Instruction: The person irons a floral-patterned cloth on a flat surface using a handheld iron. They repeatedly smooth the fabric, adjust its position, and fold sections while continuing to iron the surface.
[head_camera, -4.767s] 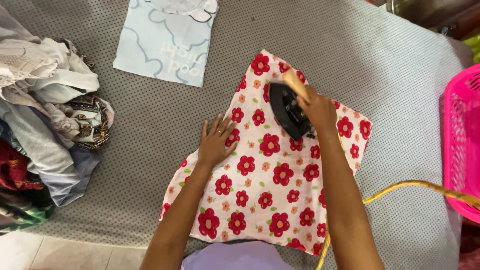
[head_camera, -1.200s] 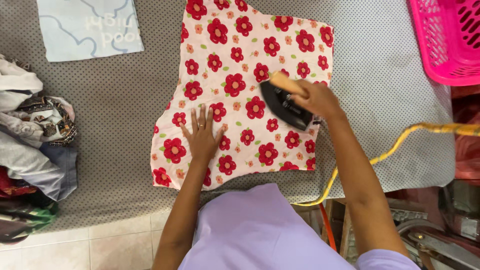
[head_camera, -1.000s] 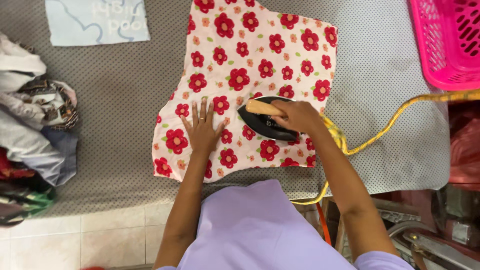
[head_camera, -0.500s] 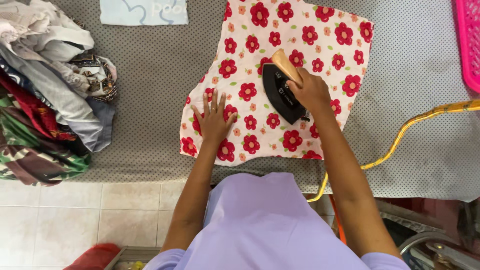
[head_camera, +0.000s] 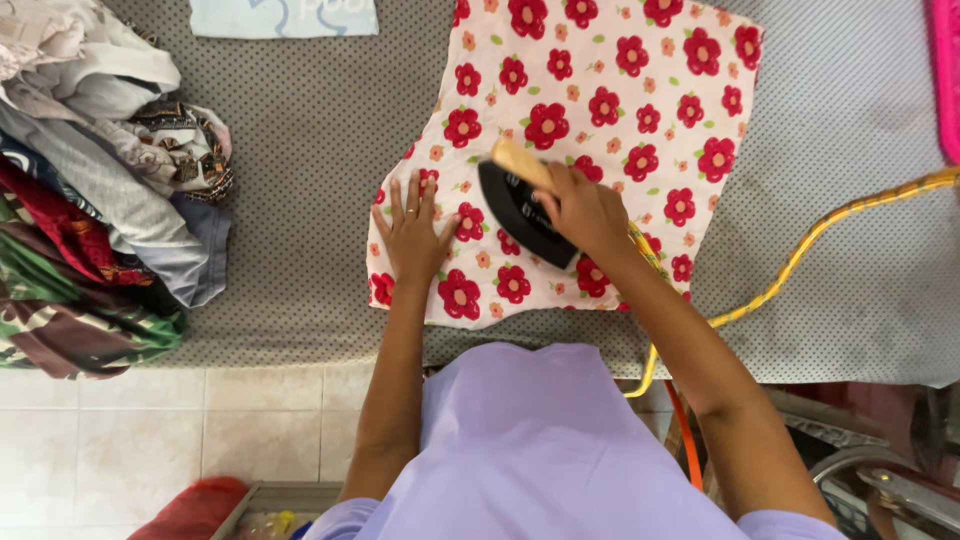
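Note:
A white cloth with red flowers (head_camera: 620, 90) lies spread on the grey dotted ironing surface (head_camera: 310, 150). My left hand (head_camera: 412, 232) presses flat on the cloth's near left corner, fingers apart. My right hand (head_camera: 585, 208) grips the wooden handle of a black iron (head_camera: 515, 205), which rests on the cloth just right of my left hand. The iron's yellow cord (head_camera: 800, 255) trails off to the right across the surface.
A heap of mixed clothes (head_camera: 95, 190) sits at the left edge. A pale blue folded cloth (head_camera: 285, 15) lies at the far edge. A pink basket (head_camera: 945, 70) shows at the top right. Tiled floor (head_camera: 130, 430) lies below the near edge.
The iron has slid left and nearer over the flowered cloth, closer to my left hand. The view has shifted, bringing the clothes heap further in.

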